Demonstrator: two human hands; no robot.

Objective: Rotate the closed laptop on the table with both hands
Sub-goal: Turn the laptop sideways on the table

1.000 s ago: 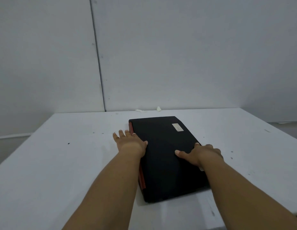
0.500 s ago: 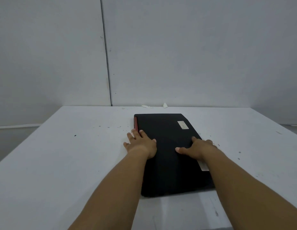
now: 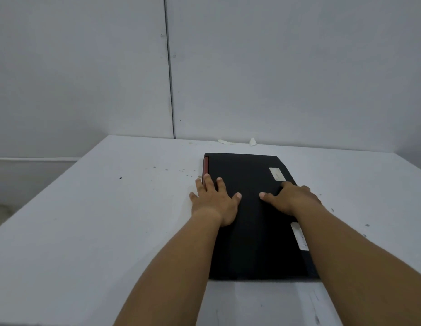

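Note:
A closed black laptop [image 3: 248, 243] lies on the white table [image 3: 106, 222], its long side running away from me and its edges nearly square to the table. It has a red strip [image 3: 205, 166] on its far left edge and a white label [image 3: 277, 173] near the far right corner. My left hand [image 3: 214, 201] lies flat over the laptop's left edge with the fingers spread, partly on the table. My right hand [image 3: 292, 198] presses on the right side, thumb on the lid and fingers curled over the right edge.
The table's back edge meets a grey wall [image 3: 275, 78] just beyond the laptop. Small white scraps [image 3: 252, 141] lie at that edge. The table top drops off at the left [image 3: 40, 191] and at the far right. Dark specks dot the surface.
The laptop has turned so that its skewed near end swung into line with the table. Both hands stayed on it, and the left hand shifted further onto the lid.

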